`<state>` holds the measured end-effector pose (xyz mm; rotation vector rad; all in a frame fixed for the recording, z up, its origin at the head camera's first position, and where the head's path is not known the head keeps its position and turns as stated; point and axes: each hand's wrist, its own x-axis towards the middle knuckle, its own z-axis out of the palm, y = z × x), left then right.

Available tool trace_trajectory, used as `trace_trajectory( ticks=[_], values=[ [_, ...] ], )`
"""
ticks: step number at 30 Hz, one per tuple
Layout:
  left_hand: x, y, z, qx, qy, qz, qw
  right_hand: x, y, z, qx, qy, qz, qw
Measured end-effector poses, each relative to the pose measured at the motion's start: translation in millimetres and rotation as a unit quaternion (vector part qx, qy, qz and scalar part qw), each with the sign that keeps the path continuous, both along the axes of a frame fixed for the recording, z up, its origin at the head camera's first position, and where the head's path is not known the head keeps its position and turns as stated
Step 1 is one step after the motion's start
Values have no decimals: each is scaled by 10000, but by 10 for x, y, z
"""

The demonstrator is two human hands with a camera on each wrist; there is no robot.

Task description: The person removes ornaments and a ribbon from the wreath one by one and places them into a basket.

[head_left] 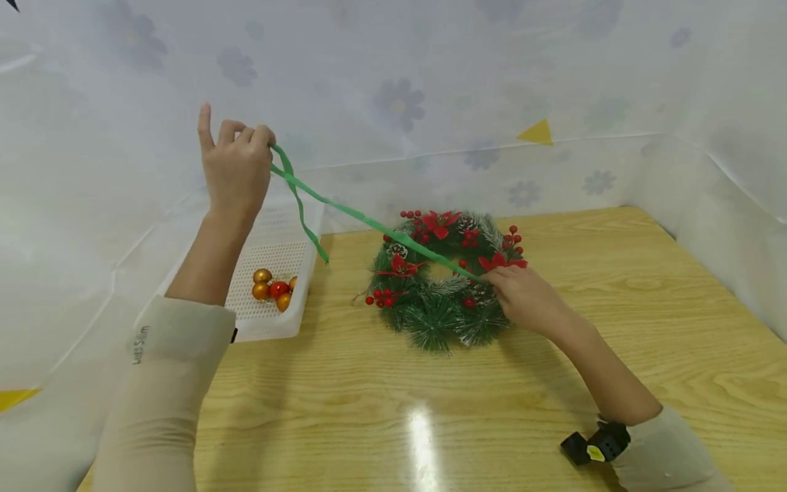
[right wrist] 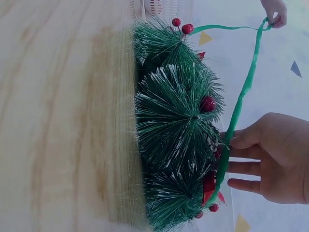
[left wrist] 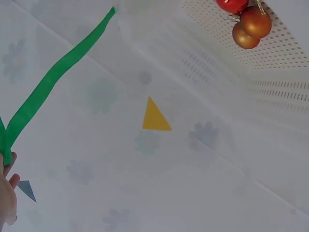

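Note:
A long green ribbon (head_left: 364,219) stretches slantwise between the two hands, above a green wreath (head_left: 433,326) with red berries, red flowers and pine cones. My left hand (head_left: 236,167) is raised at the left and pinches the ribbon, its little finger sticking up. From that hand a loose ribbon end hangs down beside a white basket. My right hand (head_left: 530,299) is at the wreath's right side. In the right wrist view, its thumb lies over the ribbon (right wrist: 239,108) with fingers behind, pinching it close to the wreath. The ribbon's lower end reaches a red flower there.
The white perforated basket (head_left: 270,332) stands left of the wreath, with several gold, orange and red balls (head_left: 261,292) inside. Both lie on a wood-grain table (head_left: 344,410). Pale flowered sheeting (head_left: 344,82) hangs behind and at the sides. A black device (head_left: 599,444) sits on my right wrist.

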<state>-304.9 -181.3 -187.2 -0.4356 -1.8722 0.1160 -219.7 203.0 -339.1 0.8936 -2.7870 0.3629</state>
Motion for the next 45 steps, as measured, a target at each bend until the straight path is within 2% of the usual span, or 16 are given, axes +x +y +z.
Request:
trace_trajectory(
  ticks=[3,6,8,13,17,20,23,25,28,31,35,39,45],
  values=[
    [25,114,-34,-48,-81,-256,9996,1,1,7,-4,51,38,10000],
    [68,298,-124,-144,-201,-819,9963,4,1,16,-10,118,79,9999],
    [108,438,-210,-320,-320,-1248,9911,6,1,19,-12,155,109,9998],
    [233,845,-509,-811,-478,-2298,9687,4,3,14,26,169,113,9998],
    [357,1160,-799,-1340,-592,-2831,9478,2,0,11,42,208,83,9997],
    [442,1339,-1013,-1743,-957,-2973,9338,3,-6,19,80,248,73,9996],
    [508,1473,-1205,-2085,-1605,-2869,9211,10,-7,28,128,283,82,9995],
    [540,1544,-1307,-2307,-2104,-2640,9126,20,-8,36,142,301,86,9994],
    [580,1625,-1417,-2481,-2693,-2173,9048,30,-11,42,143,280,83,9995],
    [605,1678,-1468,-2566,-2860,-1769,9061,35,-15,46,139,228,62,9996],
    [608,1706,-1470,-2497,-2635,-1634,9173,41,-19,42,194,213,20,9996],
    [576,1653,-1394,-2085,-2311,-1938,9303,25,-20,30,214,238,-5,9995],
    [489,1453,-1159,-1401,-1856,-2353,9437,-15,-19,9,-36,179,33,9998]
  ],
)
